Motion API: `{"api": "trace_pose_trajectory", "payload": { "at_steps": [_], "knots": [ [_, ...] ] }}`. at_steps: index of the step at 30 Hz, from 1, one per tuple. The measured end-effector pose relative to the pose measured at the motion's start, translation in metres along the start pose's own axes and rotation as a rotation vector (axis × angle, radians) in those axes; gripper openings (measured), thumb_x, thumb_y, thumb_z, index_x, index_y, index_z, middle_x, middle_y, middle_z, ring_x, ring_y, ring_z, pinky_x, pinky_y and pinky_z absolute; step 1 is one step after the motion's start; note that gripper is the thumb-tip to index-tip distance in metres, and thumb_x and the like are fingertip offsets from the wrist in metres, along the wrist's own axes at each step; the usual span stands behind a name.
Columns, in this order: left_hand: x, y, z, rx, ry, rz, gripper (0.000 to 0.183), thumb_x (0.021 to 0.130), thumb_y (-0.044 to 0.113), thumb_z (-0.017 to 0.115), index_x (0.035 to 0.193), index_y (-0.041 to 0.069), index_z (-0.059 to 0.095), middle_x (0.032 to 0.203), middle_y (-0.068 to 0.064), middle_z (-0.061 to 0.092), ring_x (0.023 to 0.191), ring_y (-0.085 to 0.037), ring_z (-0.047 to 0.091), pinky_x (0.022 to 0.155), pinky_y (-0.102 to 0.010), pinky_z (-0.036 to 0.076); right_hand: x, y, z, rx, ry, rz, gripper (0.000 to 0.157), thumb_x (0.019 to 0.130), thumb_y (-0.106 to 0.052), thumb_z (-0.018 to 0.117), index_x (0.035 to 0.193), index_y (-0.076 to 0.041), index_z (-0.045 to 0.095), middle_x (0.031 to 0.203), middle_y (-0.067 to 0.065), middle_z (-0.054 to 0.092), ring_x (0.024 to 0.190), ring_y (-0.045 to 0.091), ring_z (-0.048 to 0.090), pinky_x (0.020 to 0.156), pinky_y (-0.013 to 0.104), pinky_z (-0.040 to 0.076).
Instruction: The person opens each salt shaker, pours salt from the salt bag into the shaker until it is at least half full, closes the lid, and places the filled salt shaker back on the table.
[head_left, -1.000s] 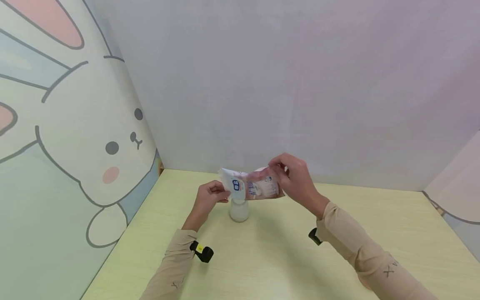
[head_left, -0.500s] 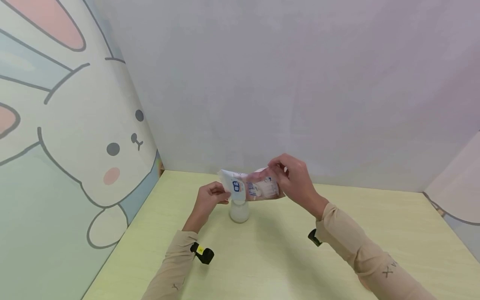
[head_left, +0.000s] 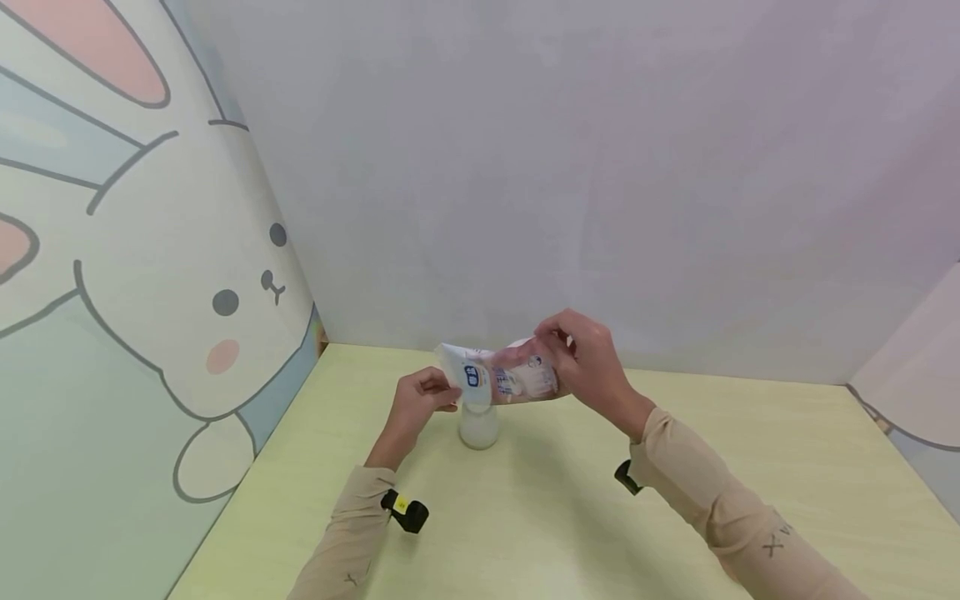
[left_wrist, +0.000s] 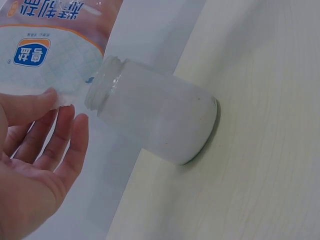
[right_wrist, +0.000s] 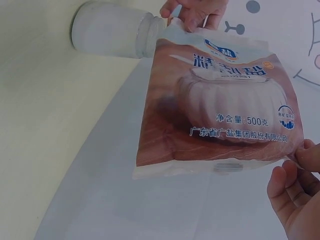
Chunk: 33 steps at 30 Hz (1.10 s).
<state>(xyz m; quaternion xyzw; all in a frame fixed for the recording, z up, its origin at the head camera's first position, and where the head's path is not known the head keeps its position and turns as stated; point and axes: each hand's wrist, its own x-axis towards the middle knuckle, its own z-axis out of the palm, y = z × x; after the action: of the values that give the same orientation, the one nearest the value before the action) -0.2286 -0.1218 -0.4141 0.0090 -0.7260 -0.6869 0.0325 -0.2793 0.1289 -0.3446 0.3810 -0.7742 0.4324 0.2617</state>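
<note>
Well, bag (right_wrist: 220,115): tilted, its printed face towards me, one end above or just beside the mouth of the jar (head_left: 478,429), the rest stretching to the jar's right; I can't tell whether they touch.
Left hand (head_left: 415,404): pinching the bag's near corner between thumb and forefinger, just left of the jar's mouth.
Right hand (head_left: 588,350): pinching the opposite end, up and right of the jar.
Bag's feel: thin, floppy plastic, probably slick; I'd judge it light enough for fingertips, though its fill is hidden.
Bag's best hold: corners and flat seams, since squeezing the middle could push out loose contents.
Jar's feel: upright on the worktop (head_left: 540,517); looks like smooth, stiff, breakable glass, best held round the body.
Blue badge (left_wrist: 31,52): I read 粤盐.
Print on the bag: 精制盐, 净含量:500克, 广东省广盐集团股份有限公司.
Right sleeve (head_left: 705,475): a dark X, well right of the jar.
</note>
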Motion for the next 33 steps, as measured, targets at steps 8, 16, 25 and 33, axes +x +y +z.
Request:
{"api": "trace_pose_trajectory", "payload": {
  "at_steps": [8,16,25,33],
  "knots": [
    [0.0001,-0.0008,0.0005,0.001,0.005,0.001,0.015,0.084,-0.004,0.066,0.098,-0.009,0.063,0.096,-0.021,0.067,0.088,-0.037,0.065,0.077,-0.045,0.056,-0.0001,0.0000,-0.0001,-0.002,0.003,-0.001,0.013,0.083,0.007,0.065,0.087,-0.005,0.065,0.082,0.002,0.063,0.068,0.012,0.050,0.050,0.025,0.042],
    [0.0001,-0.0009,0.0006,-0.006,-0.003,0.009,0.015,0.085,-0.003,0.066,0.099,-0.008,0.063,0.097,-0.020,0.067,0.090,-0.038,0.065,0.079,-0.048,0.055,-0.0010,-0.0001,-0.0004,-0.001,0.010,0.000,0.013,0.083,0.008,0.066,0.087,-0.005,0.065,0.082,0.001,0.063,0.069,0.013,0.050,0.050,0.025,0.042],
    [-0.0015,0.0000,0.0005,-0.004,0.009,0.005,0.016,0.085,-0.004,0.066,0.100,-0.008,0.063,0.098,-0.021,0.067,0.091,-0.040,0.064,0.078,-0.045,0.056,-0.0010,-0.0013,0.0003,0.005,0.009,-0.007,0.013,0.083,0.007,0.065,0.087,-0.006,0.065,0.082,0.001,0.063,0.069,0.012,0.050,0.050,0.025,0.042],
    [-0.0014,0.0011,0.0004,-0.009,0.009,0.011,0.015,0.084,-0.004,0.066,0.098,-0.009,0.063,0.096,-0.022,0.066,0.088,-0.037,0.065,0.077,-0.045,0.056,-0.0006,-0.0024,-0.0005,0.000,0.007,-0.014,0.013,0.084,0.007,0.064,0.086,-0.005,0.065,0.081,0.001,0.062,0.068,0.012,0.050,0.049,0.026,0.042]
  ]
}}
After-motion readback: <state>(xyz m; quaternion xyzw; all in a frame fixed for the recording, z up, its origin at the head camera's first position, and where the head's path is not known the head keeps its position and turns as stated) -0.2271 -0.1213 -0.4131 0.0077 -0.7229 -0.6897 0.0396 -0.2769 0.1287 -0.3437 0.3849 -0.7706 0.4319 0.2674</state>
